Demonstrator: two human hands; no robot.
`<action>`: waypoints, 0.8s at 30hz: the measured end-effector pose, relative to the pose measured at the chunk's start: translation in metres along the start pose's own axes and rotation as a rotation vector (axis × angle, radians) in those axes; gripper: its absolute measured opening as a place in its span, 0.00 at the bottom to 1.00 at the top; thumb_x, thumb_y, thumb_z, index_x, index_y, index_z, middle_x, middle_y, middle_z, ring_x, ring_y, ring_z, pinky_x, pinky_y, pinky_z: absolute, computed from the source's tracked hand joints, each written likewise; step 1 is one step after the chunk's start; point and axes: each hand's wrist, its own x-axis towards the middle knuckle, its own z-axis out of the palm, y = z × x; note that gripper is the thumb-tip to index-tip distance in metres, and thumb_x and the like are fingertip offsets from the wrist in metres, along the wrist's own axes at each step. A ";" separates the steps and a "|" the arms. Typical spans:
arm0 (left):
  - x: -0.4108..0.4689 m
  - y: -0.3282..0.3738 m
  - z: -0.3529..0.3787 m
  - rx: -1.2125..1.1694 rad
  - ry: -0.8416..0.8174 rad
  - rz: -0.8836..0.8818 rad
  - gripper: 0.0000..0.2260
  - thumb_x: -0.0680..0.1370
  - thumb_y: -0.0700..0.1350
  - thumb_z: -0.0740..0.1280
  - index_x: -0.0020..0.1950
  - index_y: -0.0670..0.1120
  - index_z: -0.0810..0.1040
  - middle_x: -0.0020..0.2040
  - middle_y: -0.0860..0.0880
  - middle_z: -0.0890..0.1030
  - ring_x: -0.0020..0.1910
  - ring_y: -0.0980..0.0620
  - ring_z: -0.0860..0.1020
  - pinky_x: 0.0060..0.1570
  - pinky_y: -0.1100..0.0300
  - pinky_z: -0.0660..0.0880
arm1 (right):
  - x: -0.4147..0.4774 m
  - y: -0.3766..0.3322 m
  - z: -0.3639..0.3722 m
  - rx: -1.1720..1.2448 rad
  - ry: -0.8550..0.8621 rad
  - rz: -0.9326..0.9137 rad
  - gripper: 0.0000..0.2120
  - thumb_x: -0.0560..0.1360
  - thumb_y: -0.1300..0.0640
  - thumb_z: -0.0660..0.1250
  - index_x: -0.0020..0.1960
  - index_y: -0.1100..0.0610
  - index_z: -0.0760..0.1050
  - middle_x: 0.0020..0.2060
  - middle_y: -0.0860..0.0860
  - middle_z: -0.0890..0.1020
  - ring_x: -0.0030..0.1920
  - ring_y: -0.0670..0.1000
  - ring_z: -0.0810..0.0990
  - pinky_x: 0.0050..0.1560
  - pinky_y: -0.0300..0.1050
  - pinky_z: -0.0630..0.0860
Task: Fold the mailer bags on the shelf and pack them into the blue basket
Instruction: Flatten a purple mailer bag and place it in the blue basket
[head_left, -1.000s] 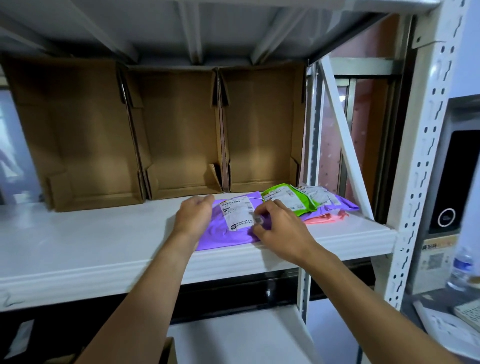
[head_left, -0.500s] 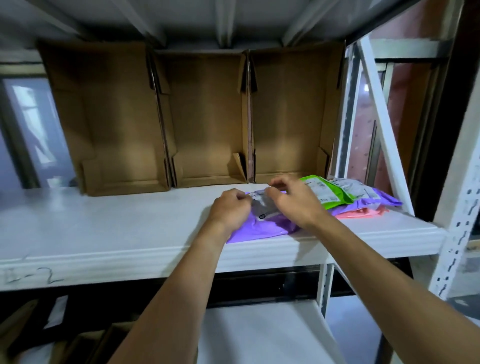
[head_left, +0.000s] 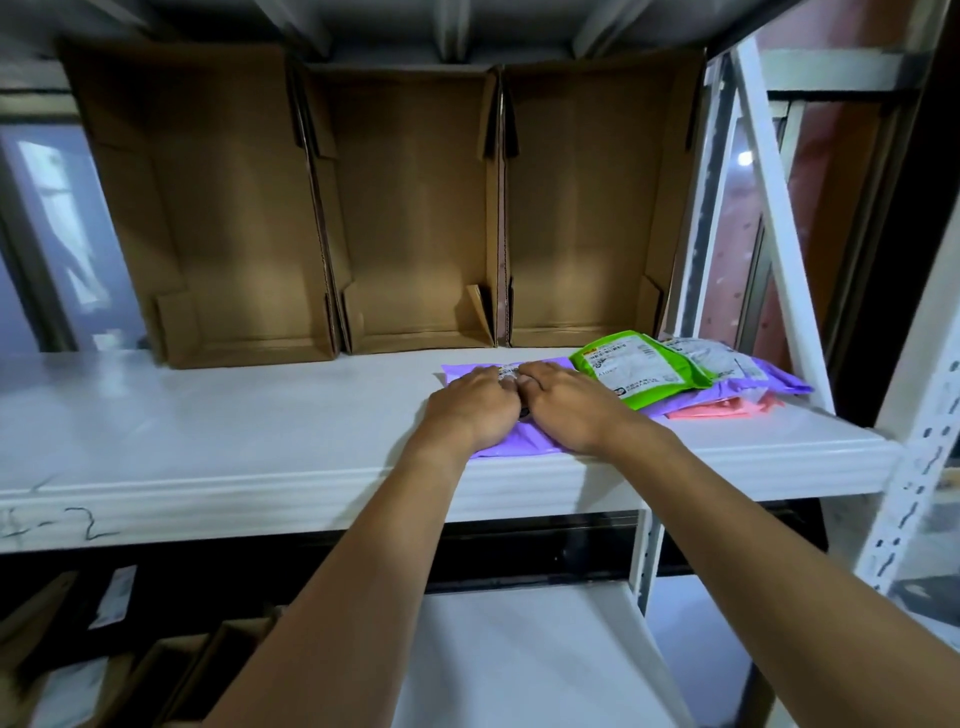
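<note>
Head view, only view.

- The purple plastic mailer bag (head_left: 524, 444) is lying flat on the white metal shelf (head_left: 260, 415), right of frame centre, with its near edge at the shelf lip.
- The left hand (head_left: 470, 410) and right hand (head_left: 571, 410) are resting on it side by side and touching. Both sets of fingers are bending down onto the white label and appear to be pinching the film there. The fingertips themselves are hidden.
- Step judged: creasing a fold. Packing is not yet begun, and the blue basket is not showing in the frame.

Handling (judgement):
- The bag is looking thin, light, limp and slick.
- It is likely to slide on the painted shelf and spring open once released.
- Best taken along the folded edge, thumb under and fingers over, rather than at a loose corner.

Surroundings:
- Just right of the hands, a pile is waiting: a green plastic mailer bag (head_left: 639, 371) on top, a grey printed bag (head_left: 717, 358) behind it, a second purple bag (head_left: 769, 382) and a pink bag (head_left: 717, 410) beneath.
- The green bag's corner is sitting beside the right hand and could get dragged along.
- Three open brown cardboard bins (head_left: 415, 208) are standing along the back.
- A white slanted brace (head_left: 779, 208) is crossing the upper right, limiting reach there.
</note>
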 end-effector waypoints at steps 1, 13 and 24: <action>-0.001 0.001 0.000 0.017 -0.002 0.009 0.22 0.86 0.50 0.48 0.80 0.49 0.60 0.81 0.49 0.60 0.78 0.46 0.60 0.72 0.54 0.59 | 0.000 0.001 0.001 0.000 -0.007 0.006 0.20 0.85 0.56 0.47 0.72 0.61 0.68 0.72 0.57 0.70 0.72 0.57 0.66 0.71 0.52 0.63; 0.001 0.001 0.005 0.220 -0.029 0.066 0.23 0.86 0.47 0.45 0.81 0.45 0.57 0.81 0.46 0.58 0.80 0.48 0.57 0.77 0.52 0.51 | -0.002 0.002 0.003 -0.036 -0.029 -0.012 0.24 0.85 0.48 0.45 0.80 0.51 0.55 0.80 0.49 0.55 0.79 0.50 0.54 0.77 0.47 0.50; 0.001 -0.003 0.000 0.195 -0.101 0.109 0.23 0.86 0.45 0.48 0.83 0.46 0.52 0.83 0.50 0.50 0.81 0.50 0.51 0.77 0.55 0.51 | 0.009 0.003 0.007 -0.077 -0.100 -0.010 0.27 0.83 0.47 0.43 0.80 0.53 0.53 0.79 0.52 0.58 0.78 0.53 0.57 0.76 0.53 0.55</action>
